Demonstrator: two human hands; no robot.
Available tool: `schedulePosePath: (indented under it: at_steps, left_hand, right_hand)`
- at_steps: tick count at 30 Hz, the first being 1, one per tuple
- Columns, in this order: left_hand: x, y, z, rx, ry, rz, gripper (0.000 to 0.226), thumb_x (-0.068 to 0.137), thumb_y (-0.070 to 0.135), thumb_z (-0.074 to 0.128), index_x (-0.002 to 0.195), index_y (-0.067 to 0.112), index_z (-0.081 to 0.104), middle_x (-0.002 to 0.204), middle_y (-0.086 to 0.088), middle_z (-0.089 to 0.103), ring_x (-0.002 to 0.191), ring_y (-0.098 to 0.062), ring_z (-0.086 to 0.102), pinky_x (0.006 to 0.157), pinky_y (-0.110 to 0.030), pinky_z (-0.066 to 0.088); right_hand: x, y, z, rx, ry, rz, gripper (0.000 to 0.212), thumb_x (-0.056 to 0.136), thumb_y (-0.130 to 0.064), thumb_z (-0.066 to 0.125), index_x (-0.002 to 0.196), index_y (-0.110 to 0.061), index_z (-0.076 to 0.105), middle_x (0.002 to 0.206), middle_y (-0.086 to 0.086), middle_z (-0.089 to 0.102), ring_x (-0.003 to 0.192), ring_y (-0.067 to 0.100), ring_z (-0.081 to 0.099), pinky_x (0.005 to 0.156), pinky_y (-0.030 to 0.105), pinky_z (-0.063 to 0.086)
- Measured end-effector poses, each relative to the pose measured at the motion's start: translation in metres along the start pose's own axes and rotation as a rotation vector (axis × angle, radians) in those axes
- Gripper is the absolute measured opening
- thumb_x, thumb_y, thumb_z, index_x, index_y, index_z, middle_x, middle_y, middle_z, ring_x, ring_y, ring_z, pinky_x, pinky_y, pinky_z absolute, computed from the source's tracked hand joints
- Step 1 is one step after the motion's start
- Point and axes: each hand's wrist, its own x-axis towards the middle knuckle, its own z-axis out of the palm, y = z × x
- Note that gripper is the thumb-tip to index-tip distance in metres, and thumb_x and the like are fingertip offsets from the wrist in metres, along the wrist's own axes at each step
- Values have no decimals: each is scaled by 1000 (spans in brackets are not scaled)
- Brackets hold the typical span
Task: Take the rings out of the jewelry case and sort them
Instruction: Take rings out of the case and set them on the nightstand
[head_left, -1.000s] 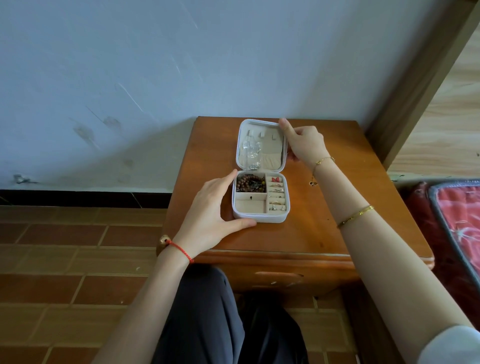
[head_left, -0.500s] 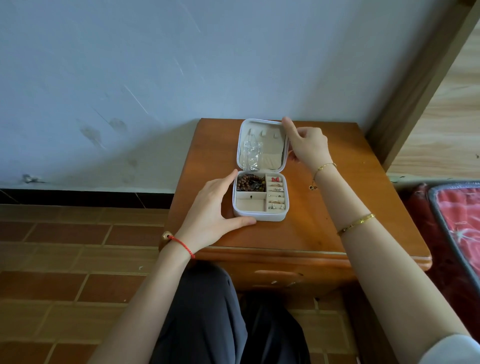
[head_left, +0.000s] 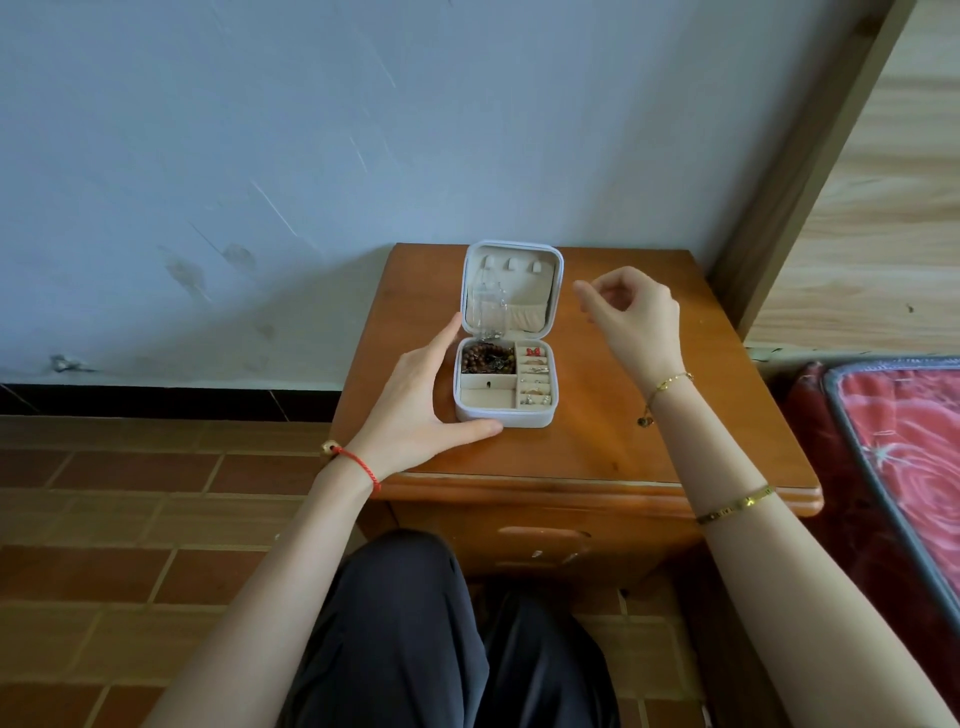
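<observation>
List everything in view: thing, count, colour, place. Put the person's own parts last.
White zip jewelry case: one, white with beige lining, open on the nightstand, lid upright.
Brown bead bracelet: one, brown, case's back left compartment.
Rings in the slotted rolls: several, silver and gold, one red piece at the back, case's right column.
Wooden nightstand: one, orange-brown, against the wall.
Red patterned mattress: one, red with grey edging, far right.
Left hand: one, red cord at the wrist, braces the case's left side and front corner.
Right hand: one, gold bracelets on the arm, fingers curled, raised right of the lid, holding nothing visible.
</observation>
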Motion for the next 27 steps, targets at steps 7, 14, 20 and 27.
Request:
schedulePosePath:
  at_steps: [7,14,20,27]
  left_hand:
    - [1,-1,2,13,17,1,108,68,54,78,153,38,14,151,18,35,139,-5,27,110,-32,29]
    - [0,-1,3,29,39,-1,104,68,52,79,153,31,22,148,11,40,138,-7,30,112,-34,32]
    - [-2,3,-1,35,142,52,94,69,55,78,147,35,31,148,15,36,135,-9,34,110,-33,33]
    - [7,9,-5,62,79,68,94,68,54,78,148,29,34,147,12,38,137,-9,32,109,-28,29]
  right_hand:
    - [-21,1,3,-169,-268,-223,6,83,-21,70,83,-15,70,81,-5,68,75,8,61,68,19,51]
    - [-19,1,15,-307,-354,-261,6,81,-17,70,78,-22,67,84,-3,67,76,10,58,67,17,45]
    - [-16,-5,16,-365,-401,-260,2,82,-18,70,83,-20,70,87,-3,65,81,14,60,72,29,53]
    - [-13,-13,16,-462,-446,-263,5,81,-16,69,83,-20,71,89,-3,60,81,17,60,73,36,55]
